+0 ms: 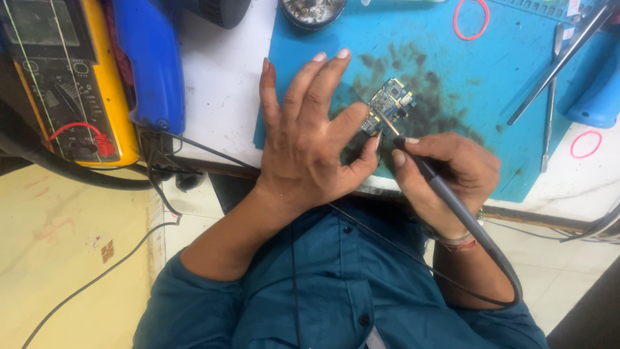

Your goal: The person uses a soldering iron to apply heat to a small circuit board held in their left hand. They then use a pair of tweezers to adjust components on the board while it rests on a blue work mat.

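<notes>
A small blue circuit board (389, 105) lies on a stained blue work mat (445, 58). My left hand (307, 136) pinches the board's near edge between thumb and forefinger, with the other fingers spread above it. My right hand (449, 174) grips a grey soldering iron (431, 176) like a pen. Its thin metal tip touches the board's lower part. The iron's dark cable loops down past my right wrist.
A yellow multimeter (71, 77) with red and black leads sits at the left beside a blue tool (148, 61). Long tweezers (562, 61) and a thin metal tool (551, 110) lie on the mat's right side. Two red rubber bands (470, 19) (586, 143) and a round tin (313, 11) lie nearby.
</notes>
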